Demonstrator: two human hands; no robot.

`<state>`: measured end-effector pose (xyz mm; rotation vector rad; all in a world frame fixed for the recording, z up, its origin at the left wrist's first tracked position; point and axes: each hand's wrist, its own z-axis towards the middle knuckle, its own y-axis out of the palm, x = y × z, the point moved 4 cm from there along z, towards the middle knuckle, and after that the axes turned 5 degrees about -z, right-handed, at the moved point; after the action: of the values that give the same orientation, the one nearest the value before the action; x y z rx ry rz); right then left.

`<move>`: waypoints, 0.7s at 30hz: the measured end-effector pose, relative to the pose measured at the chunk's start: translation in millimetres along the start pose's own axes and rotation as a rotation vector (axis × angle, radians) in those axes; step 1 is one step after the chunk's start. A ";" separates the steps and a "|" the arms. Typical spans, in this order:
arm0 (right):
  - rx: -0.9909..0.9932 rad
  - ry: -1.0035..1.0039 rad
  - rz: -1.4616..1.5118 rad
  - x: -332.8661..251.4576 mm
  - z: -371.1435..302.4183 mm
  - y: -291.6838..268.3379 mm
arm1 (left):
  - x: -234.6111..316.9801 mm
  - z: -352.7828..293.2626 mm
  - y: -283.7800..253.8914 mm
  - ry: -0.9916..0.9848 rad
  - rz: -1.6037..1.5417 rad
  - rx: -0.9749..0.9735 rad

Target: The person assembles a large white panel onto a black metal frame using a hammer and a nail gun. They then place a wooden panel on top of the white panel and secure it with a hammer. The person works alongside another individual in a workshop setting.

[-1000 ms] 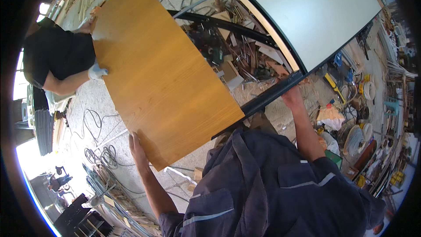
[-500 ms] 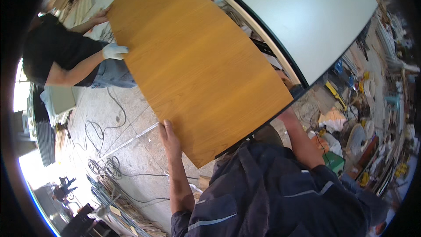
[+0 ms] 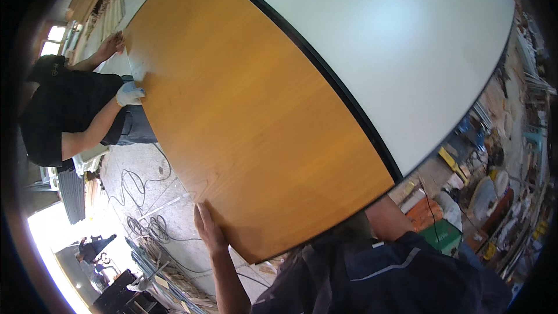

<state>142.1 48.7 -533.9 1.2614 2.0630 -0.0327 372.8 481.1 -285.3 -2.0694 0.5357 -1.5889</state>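
Note:
A large wood-grain board [image 3: 250,110], orange-brown with a dark edge, lies flat in front of me. My left hand [image 3: 210,228] grips its near left edge, with the fingers partly out of sight. My right forearm [image 3: 388,219] reaches to the board's near right corner; the board hides the right hand. Along its right side, the board meets the black edging [image 3: 325,70] of a large white panel [image 3: 401,58]. At the far left, a co-worker's gloved hand [image 3: 131,94] and bare hand [image 3: 111,45] are at the board's left edge.
The co-worker in black [image 3: 70,104] stands at the left. Coiled cables [image 3: 148,227] lie on the concrete floor, near stacked strips [image 3: 168,273]. At the right are a green box [image 3: 443,235], a yellow tool [image 3: 453,164] and scattered materials. A distant person [image 3: 93,251] shows at the lower left.
The gap between the wood-grain board and the white panel, where a pale frame strip showed, is now covered. The view has shifted, and both my left hand and the co-worker's hands remain at the board.

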 end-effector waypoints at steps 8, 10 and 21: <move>0.016 0.061 0.038 20.4 35.5 -24.4 | 19.5 -5.6 3.4 -0.099 -0.118 0.042; 0.034 0.064 0.056 22.6 34.1 -28.9 | 9.7 -0.3 1.8 -0.091 -0.142 0.078; 0.011 0.097 0.072 25.4 36.2 -25.3 | 25.8 -6.1 19.3 -0.166 -0.235 0.072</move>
<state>135.2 41.7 -583.9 1.3678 2.0998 0.0507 373.0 450.0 -275.1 -2.2493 0.1797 -1.5175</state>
